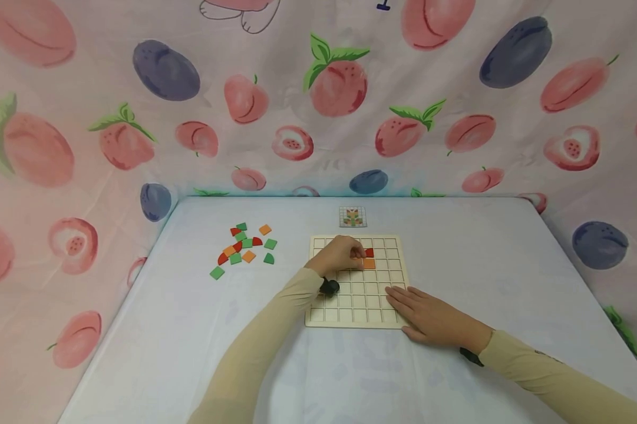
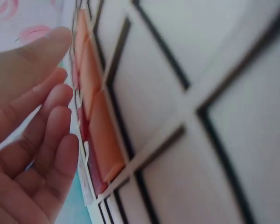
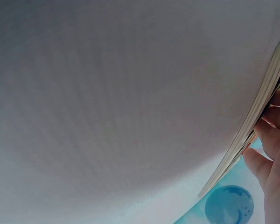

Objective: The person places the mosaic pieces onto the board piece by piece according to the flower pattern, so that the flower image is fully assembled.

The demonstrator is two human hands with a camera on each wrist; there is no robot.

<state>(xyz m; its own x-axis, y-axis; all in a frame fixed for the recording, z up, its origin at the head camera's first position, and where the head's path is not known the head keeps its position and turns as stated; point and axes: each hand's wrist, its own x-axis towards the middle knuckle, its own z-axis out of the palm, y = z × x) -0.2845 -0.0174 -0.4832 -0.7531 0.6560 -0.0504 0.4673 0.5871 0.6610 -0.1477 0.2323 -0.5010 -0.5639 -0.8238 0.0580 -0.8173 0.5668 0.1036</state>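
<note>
A pale wooden grid board lies flat on the table. My left hand hovers over its upper part, fingers loosely bent, beside a red tile and an orange tile set in the squares. In the left wrist view, the thumb and fingers of that hand are apart with nothing visible between them. Next to them are orange tiles and a dark red tile. My right hand rests with straight fingers on the board's lower right edge; its fingers touch the board in the right wrist view.
Several loose green tiles, orange tiles and red tiles are scattered left of the board. Behind it lies a small pattern card. A fruit-print cloth hangs behind the white table.
</note>
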